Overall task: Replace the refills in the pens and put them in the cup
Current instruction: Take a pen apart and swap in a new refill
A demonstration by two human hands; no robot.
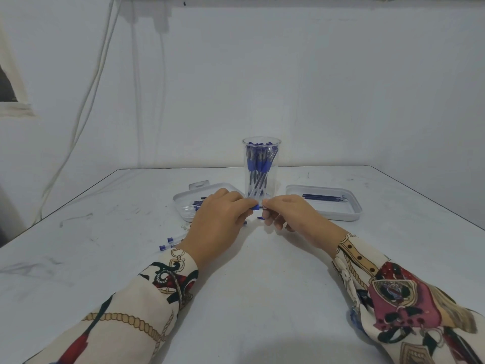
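Observation:
A clear plastic cup (261, 164) stands mid-table with several blue pens upright in it. Just in front of it my left hand (217, 222) grips a blue pen (255, 207), of which only a short blue end shows between the hands. My right hand (286, 214) pinches the tip end of that pen with thumb and forefinger. A small blue piece (260, 218) lies on the table under the hands. Most of the pen's barrel is hidden by my left fingers.
A white tray (183, 200) left of the cup holds pen parts. A white tray (349, 206) on the right holds a few blue refills (324, 197). Two clear pens with blue ends (168, 243) lie left of my left wrist. The table's edges run close at both sides.

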